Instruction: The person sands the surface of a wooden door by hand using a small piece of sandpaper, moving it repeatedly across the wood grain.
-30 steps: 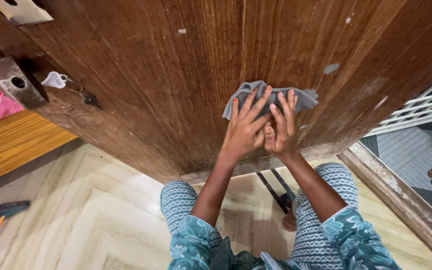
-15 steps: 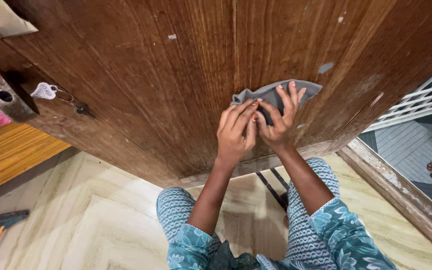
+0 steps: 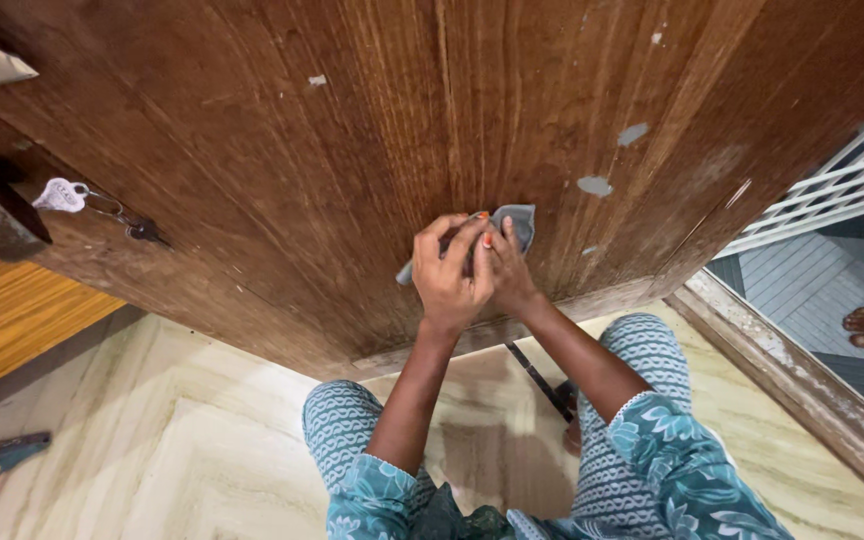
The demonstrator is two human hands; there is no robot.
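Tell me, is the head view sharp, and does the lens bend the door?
Head view: mostly sharp, lit evenly and softly, no glare; the wide lens makes the wooden door lean and fan outward; both hands and the grey cloth are in focus, with faint shadow beneath the door.

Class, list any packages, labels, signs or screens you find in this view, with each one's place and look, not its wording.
None are in view.
Nearest likeness: a small white key tag hanging at the brown wooden door on the left, far from both hands and their grey cloth.
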